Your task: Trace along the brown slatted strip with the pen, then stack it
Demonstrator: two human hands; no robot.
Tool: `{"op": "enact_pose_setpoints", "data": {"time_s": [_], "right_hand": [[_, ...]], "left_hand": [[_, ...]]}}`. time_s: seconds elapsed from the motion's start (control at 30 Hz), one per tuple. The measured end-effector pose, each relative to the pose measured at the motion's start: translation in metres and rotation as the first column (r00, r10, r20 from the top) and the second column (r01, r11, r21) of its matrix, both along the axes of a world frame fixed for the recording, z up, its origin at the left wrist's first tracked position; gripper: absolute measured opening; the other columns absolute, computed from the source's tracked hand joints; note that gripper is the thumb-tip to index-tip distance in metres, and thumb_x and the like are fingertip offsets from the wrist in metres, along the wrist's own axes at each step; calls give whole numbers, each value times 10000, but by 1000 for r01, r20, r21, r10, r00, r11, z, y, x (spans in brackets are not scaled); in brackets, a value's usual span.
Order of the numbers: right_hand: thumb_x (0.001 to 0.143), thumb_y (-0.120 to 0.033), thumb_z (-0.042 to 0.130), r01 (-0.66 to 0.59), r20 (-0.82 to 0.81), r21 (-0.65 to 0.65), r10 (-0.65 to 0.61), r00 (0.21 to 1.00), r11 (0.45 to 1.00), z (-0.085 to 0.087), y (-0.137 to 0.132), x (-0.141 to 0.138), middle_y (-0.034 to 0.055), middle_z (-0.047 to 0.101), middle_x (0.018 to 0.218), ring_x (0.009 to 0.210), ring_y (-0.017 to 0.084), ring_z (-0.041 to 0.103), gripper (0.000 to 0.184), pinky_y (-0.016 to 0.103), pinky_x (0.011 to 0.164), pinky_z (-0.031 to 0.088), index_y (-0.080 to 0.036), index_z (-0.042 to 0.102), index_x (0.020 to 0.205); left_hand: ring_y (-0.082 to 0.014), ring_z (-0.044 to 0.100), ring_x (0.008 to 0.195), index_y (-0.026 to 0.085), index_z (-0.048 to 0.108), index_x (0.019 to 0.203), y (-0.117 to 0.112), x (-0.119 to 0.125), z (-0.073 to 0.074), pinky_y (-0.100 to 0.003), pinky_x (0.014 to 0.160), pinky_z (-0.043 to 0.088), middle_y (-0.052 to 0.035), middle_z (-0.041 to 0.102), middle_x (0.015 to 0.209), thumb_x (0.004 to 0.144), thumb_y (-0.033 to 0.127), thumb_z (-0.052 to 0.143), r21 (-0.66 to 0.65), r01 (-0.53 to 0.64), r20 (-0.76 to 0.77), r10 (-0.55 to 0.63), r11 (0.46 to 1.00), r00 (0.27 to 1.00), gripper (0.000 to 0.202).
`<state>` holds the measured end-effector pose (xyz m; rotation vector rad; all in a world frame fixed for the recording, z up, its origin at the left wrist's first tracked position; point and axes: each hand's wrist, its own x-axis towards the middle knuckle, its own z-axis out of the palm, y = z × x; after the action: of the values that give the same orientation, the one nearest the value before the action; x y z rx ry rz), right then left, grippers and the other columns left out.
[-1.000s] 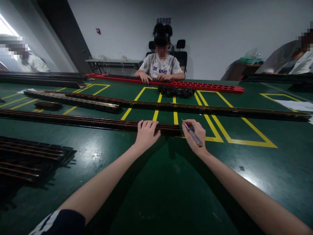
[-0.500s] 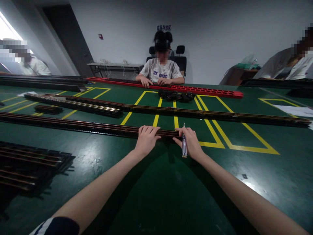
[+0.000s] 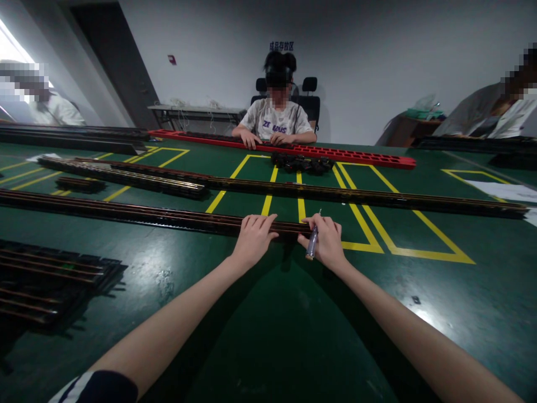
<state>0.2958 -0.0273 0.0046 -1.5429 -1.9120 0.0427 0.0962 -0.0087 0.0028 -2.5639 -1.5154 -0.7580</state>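
Note:
A long black rail with copper-coloured strips (image 3: pixel 168 217) lies across the green table, its right end between my hands. My left hand (image 3: pixel 254 239) is closed over the rail near that end, fingers on top and thumb along the near side. At the rail's tip, my right hand (image 3: pixel 326 239) has thumb and index finger around the end. A small screwdriver with a clear handle (image 3: pixel 312 246) is held in the same hand, its shaft pointing up and the handle tilted down to the left. The rail's very end is partly hidden by the fingers.
Behind lies another long black rail (image 3: pixel 369 197), with a bundle of strips (image 3: pixel 126 174) to its left. Several copper-striped rails (image 3: pixel 46 274) rest at the near left. A person (image 3: pixel 277 120) sits opposite at a red slotted frame (image 3: pixel 352 155), beside black parts (image 3: pixel 302 163).
The screwdriver in my right hand has tilted, its handle end swinging left and slightly up. My right hand has turned a little; the left hand stays on the rail.

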Motion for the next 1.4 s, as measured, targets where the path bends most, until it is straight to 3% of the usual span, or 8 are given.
{"op": "enact_pose_setpoints", "data": {"time_s": [0.13, 0.27, 0.37, 0.5, 0.7, 0.9, 1.13, 1.4], "right_hand": [[669, -145, 543, 89, 2, 78, -89, 996, 993, 0, 0, -3, 88, 645, 1056, 1091, 332, 468, 180, 486, 843, 341, -221, 507, 828], [762, -90, 421, 134, -20, 124, -132, 991, 983, -3, 0, -1, 98, 659, 1006, 1136, 341, 458, 177, 515, 835, 325, -221, 539, 768], [809, -101, 379, 110, -16, 124, -109, 994, 986, -6, 0, 1, 94, 660, 1006, 1115, 328, 486, 209, 521, 846, 328, -218, 527, 719], [723, -79, 450, 31, 14, 64, -32, 999, 997, -5, -1, 2, 84, 645, 1023, 1083, 300, 529, 192, 480, 857, 350, -211, 548, 822], [754, -164, 509, -2, 26, 45, 1, 1000, 999, -3, -1, -1, 67, 652, 936, 1016, 285, 554, 73, 493, 911, 335, -228, 495, 786], [742, -153, 507, 34, -20, 15, -34, 999, 999, -1, -1, -2, 82, 659, 972, 1016, 288, 550, 133, 518, 936, 319, -235, 405, 725], [693, -61, 443, 61, 23, 94, -63, 998, 994, -4, 0, -4, 83, 650, 1104, 1138, 300, 486, 200, 527, 955, 279, -239, 370, 747], [658, -85, 469, 71, 25, 100, -74, 997, 992, -6, 3, 2, 87, 661, 991, 1059, 306, 531, 235, 498, 948, 277, -234, 392, 823]], "left_hand": [[-211, 512, 1189, 149, 497, 1270, 1, 1, -2, -426, 1080, 296, -98, 593, 1247, 914, 252, 481, 16, -3, -25, 3, 1000, 1000, 370], [-225, 459, 1261, 137, 511, 1264, 3, 0, -5, -439, 1104, 278, -108, 560, 1300, 922, 247, 460, 37, -45, -46, 47, 998, 998, 363], [-250, 442, 1278, 148, 528, 1253, 3, -1, -6, -475, 1097, 284, -116, 551, 1313, 922, 260, 453, 55, -90, -58, 93, 994, 994, 358], [-251, 465, 1252, 181, 542, 1236, 3, -1, -6, -481, 1092, 286, -102, 574, 1282, 922, 266, 442, 64, -102, -60, 106, 993, 993, 340], [-246, 484, 1220, 187, 547, 1220, 3, 0, -4, -477, 1093, 279, -98, 586, 1254, 921, 266, 438, 35, -100, -60, 102, 994, 993, 328], [-247, 475, 1223, 174, 535, 1233, 3, -1, -4, -483, 1093, 273, -106, 576, 1260, 924, 268, 431, 18, -87, -46, 88, 996, 995, 338], [-255, 438, 1257, 153, 509, 1270, 1, -1, -5, -494, 1111, 235, -118, 555, 1280, 925, 334, 420, 44, -38, -38, 40, 998, 998, 399], [-261, 435, 1260, 151, 522, 1262, 4, -1, -10, -491, 1107, 244, -111, 558, 1279, 931, 346, 389, 64, -80, -47, 84, 995, 995, 405]]}}
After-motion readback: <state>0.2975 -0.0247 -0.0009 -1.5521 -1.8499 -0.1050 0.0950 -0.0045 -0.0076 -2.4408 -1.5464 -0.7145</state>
